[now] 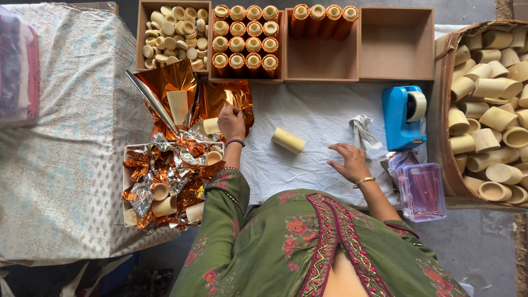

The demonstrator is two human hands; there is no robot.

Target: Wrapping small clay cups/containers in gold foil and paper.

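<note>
My left hand (pixel 231 122) pinches the edge of a copper foil sheet (pixel 228 96) lying at the back left of the white cloth (pixel 308 115). My right hand (pixel 349 162) rests flat on the cloth with fingers spread, holding nothing. A bare cream cylinder (pixel 288 140) lies on its side between the two hands, touching neither. Another cream cylinder (pixel 210 126) sits just left of my left hand among the foil.
A white box (pixel 127 170) of crumpled foil scraps and cylinders stands at the left. Wooden boxes at the back hold cream caps (pixel 173 36), foil-wrapped tubes (pixel 246 36), more tubes (pixel 322 19); one (pixel 396 44) holds nothing. Blue tape dispenser (pixel 404 115), clear plastic box (pixel 423 190), cardboard box of cylinders (pixel 489 110) at right.
</note>
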